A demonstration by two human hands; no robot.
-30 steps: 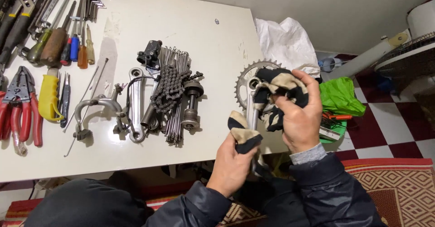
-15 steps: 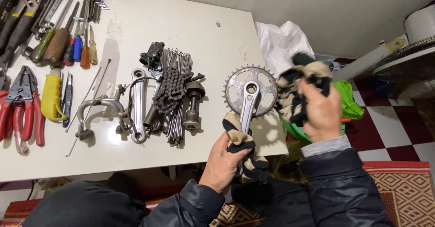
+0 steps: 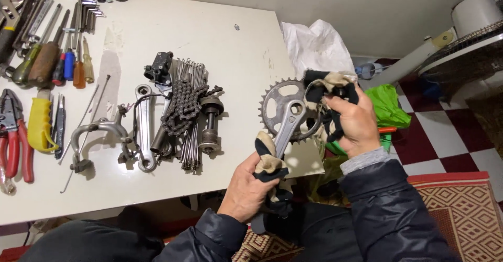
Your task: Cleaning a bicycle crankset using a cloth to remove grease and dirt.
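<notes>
Left hand (image 3: pixel 246 188): clenched on the crank arm's lower end through a striped rag (image 3: pixel 268 160).
Right hand (image 3: pixel 356 123): grasping bunched rag against the chainring's three-o'clock edge.
Crankset (image 3: pixel 285 115): held off the white table's (image 3: pixel 209 37) four-o'clock corner.
Handling: likely heavy, rigid steel with sharp, greasy teeth; grip the arm.

One chainring crank (image 3: pixel 287 116) is showing at the table's right edge. One loose crank arm (image 3: pixel 143 127), one chain (image 3: pixel 181 104), one axle (image 3: pixel 209 123), one brake caliper (image 3: pixel 97 136) are lying mid-table. Four screwdrivers (image 3: pixel 55 58) are lying toward the left edge, with one red pliers (image 3: pixel 13 136). Spokes are bunching, uncountable.
</notes>
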